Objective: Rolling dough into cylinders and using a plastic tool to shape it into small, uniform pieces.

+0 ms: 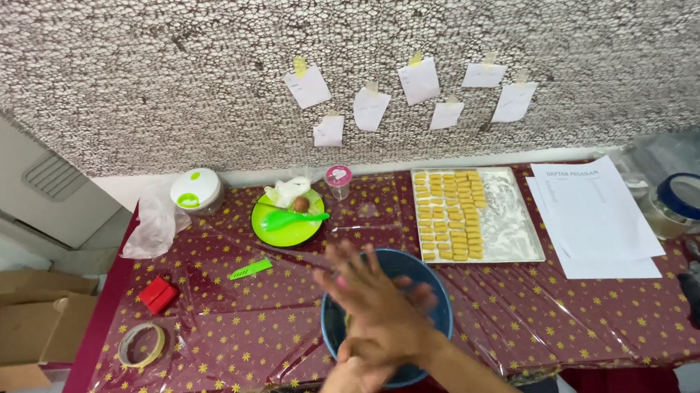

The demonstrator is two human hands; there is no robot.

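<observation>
Both hands pressed palm to palm over the blue bowl (390, 315), at 6 o'clock on the tabletop (236, 325). Right hand (377, 304) lies on top, fingers (339, 263) spread wide, long axis toward 11 o'clock; left hand (358, 362) sits beneath, mostly hidden. Cannot tell whether anything is between the palms. Bowl sits directly under the hands, both equally near; its contents are hidden. One tray (522, 234) at 1 o'clock from the bowl, with roughly five columns of small yellow pieces (448, 215) on its left half, the right half floured and bare. One green plate (287, 229) at 11 o'clock carrying a green spoon (291, 218). One green knife (250, 269), one red box (158, 295), one tape roll (141, 344) toward 9 o'clock. Seven notes (419, 80) on the wall.
</observation>
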